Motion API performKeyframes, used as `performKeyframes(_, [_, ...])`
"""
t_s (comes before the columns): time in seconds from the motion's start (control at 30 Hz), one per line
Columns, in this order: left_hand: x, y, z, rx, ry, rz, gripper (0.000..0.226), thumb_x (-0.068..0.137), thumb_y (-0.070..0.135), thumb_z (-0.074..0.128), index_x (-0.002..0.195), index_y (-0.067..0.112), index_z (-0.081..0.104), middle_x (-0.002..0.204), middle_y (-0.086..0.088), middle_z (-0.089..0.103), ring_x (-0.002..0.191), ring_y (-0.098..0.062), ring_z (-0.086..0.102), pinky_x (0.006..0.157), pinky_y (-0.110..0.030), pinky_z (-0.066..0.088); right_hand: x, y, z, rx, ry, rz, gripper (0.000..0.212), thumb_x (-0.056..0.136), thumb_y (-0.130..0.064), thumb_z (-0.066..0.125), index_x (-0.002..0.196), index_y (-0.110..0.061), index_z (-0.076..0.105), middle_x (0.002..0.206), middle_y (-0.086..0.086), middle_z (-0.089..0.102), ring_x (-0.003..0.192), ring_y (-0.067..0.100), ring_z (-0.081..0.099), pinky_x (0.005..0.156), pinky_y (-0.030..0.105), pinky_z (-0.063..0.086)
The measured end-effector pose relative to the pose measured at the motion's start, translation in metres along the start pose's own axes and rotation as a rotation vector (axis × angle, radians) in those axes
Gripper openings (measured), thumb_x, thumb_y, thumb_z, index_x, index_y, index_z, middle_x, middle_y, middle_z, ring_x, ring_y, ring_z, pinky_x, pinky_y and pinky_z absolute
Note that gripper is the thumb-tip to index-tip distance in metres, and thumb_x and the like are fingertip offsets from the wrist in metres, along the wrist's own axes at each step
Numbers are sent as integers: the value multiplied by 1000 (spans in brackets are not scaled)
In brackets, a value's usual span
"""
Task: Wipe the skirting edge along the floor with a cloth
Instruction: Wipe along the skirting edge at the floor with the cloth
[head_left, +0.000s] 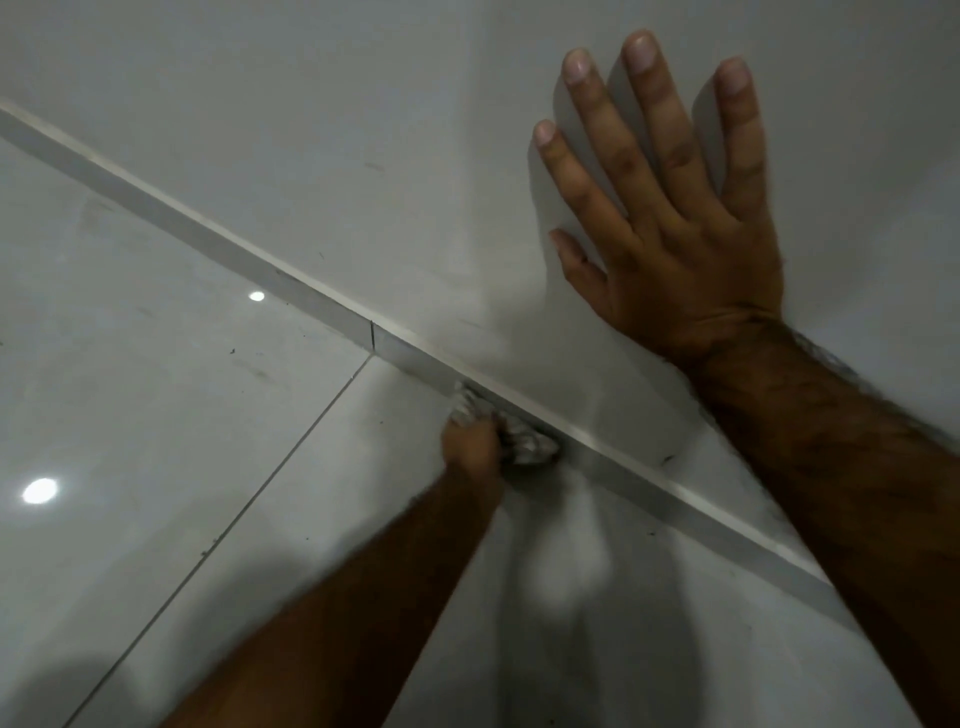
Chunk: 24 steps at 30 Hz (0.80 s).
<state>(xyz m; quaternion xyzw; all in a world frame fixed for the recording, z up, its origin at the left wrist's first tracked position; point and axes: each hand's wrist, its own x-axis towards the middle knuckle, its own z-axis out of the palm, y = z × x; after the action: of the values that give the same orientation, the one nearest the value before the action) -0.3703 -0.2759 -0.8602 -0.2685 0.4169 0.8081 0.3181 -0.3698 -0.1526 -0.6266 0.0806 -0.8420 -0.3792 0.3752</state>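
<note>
Floor (156, 374): glossy pale tiles with a dark grout line running from near left toward the skirting, two bright light reflections at left. Left hand (470, 447): fist closed around a crumpled whitish cloth (519, 439), the cloth pressed against the grey skirting edge (249, 260) where it meets the floor, just right of a joint in the skirting. Right hand (670, 208): farther and to the right, flat on the white wall (363, 104) above the skirting, fingers spread wide, holding nothing.

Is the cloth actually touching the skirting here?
Touching. The head view shows the left hand pressing the bunched cloth against the skirting face, with no gap visible between them.
</note>
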Motion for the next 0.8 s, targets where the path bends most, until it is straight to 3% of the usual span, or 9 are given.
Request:
performKeyframes(0.1, [36,66,-27,-87,253,176,13,99,-9,51,100,1,59,75,-17,58,48,-24,58,38,-26,51,1,1,0,0,12,3,61,111,-34,42,167,-13,34,174,15,28,159,40,32,124,60,6])
performKeyframes(0.23, [60,118,-41,-177,329,304,16,95,-14,55,110,-16,56,72,-9,51,45,-15,52,40,-20,44,3,1,0,7,20,9,61,110,-34,44,167,-12,35,174,15,29,159,40,32,126,60,3])
performKeyframes(0.33, [48,78,-30,-78,220,201,9,100,-6,54,96,1,59,76,-17,57,53,-24,57,44,-26,48,1,0,1,-1,42,2,61,111,-36,43,167,-12,35,173,15,29,158,40,32,129,58,-1])
performKeyframes(0.47, [15,-6,-12,131,-70,71,15,101,3,52,105,-8,61,69,-22,68,50,-32,68,48,-41,60,-2,0,3,-1,34,-6,62,113,-36,39,169,-10,30,175,16,24,160,41,28,128,56,-11])
performKeyframes(0.53, [5,-20,-7,199,-56,81,24,91,-8,60,113,0,65,80,-19,75,64,-36,74,60,-48,64,-3,0,4,-3,36,-15,63,113,-37,38,169,-11,28,175,16,23,160,41,27,128,56,-12])
performKeyframes(0.6, [11,-10,-10,157,-58,56,10,95,-2,59,103,1,63,66,-17,72,50,-33,70,49,-43,61,-3,-1,5,5,31,-17,63,113,-37,38,170,-11,27,176,16,22,160,42,26,128,56,-12])
performKeyframes(0.63, [16,6,-15,111,-35,50,9,101,6,56,97,1,61,58,-15,67,41,-29,63,44,-36,56,-3,-1,5,9,28,-17,63,113,-37,38,170,-11,27,176,16,21,160,42,26,128,56,-12])
performKeyframes(0.7, [38,49,-30,-1,136,124,24,107,15,50,98,-3,65,67,-15,66,50,-26,62,47,-35,56,-3,-1,6,17,24,-14,63,113,-36,38,170,-11,27,176,15,21,160,42,25,128,55,-12])
performKeyframes(0.8, [70,115,-50,-92,387,332,35,100,-3,51,133,-2,62,104,-21,73,76,-30,70,67,-38,66,-2,-2,5,23,27,-9,62,112,-35,40,169,-12,30,175,16,23,160,42,27,128,56,-10])
